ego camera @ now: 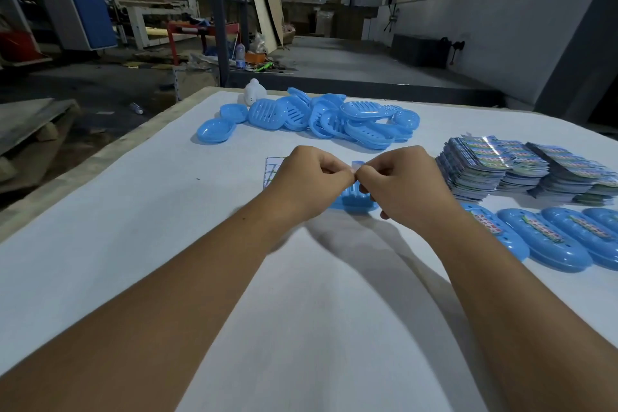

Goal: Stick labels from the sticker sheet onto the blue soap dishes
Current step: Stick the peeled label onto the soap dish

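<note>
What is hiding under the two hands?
A blue soap dish lies on the table below the left hand and right hand. A sticker sheet peeks out; the rest is covered.

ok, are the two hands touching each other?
Touching. In the head view the left hand and right hand meet at the fingertips above a blue dish, no gap visible between them.

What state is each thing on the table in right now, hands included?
Left hand: fingers curled, pinching a label.
Right hand: curled, pinching the same label.
Soap dish under the hands: unlabelled as far as visible.
Far pile of dishes: unlabelled, jumbled.
Dishes at right: labelled, in a row.
Sticker stacks: piled.
</note>
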Tool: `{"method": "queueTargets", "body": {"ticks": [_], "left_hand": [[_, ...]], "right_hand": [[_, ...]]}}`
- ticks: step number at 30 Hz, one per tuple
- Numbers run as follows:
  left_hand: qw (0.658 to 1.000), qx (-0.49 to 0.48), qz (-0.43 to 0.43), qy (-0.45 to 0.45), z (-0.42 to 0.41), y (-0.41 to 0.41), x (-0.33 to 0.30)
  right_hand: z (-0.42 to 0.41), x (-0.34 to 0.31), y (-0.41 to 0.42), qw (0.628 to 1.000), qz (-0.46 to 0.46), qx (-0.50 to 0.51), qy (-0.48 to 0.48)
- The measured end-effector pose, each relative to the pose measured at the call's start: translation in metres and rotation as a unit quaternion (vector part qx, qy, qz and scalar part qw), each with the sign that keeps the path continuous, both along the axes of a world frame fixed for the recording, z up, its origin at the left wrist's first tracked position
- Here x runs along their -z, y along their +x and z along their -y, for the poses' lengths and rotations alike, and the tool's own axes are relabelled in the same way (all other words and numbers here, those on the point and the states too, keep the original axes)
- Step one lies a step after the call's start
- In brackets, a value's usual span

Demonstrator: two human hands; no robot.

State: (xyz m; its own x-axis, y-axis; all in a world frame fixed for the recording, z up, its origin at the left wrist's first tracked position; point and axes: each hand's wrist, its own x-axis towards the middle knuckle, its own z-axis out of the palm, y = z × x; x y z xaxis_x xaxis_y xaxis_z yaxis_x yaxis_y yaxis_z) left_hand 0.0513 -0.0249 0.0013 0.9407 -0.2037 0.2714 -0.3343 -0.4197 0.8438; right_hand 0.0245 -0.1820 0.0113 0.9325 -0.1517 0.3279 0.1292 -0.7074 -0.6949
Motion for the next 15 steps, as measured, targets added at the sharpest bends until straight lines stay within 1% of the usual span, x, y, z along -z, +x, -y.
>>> {"method": "queueTargets", "body": {"ticks": [5,10,13,15], "left_hand": [[1.000,-0.025,0.006,-0.017,-0.0020,0.0036,0.0017],[0.999,-0.030,0.019,-0.019,-0.0032,0.0056,0.0048],[0.996,-0.059,0.058,0.014,-0.0030,0.0051,0.0051],[0.993,-0.071,0.079,0.044,-0.0032,0.0043,0.0046]], "right_hand": [[-0.0025,0.0009,-0.0017,0.999,0.004,-0.042,0.027],[-0.0042,0.0007,-0.0032,0.996,-0.005,-0.065,0.058],[-0.0045,0.0004,-0.0026,0.996,-0.013,-0.064,0.064],[-0.0028,0.0007,-0.0018,0.997,-0.007,-0.045,0.063]]}}
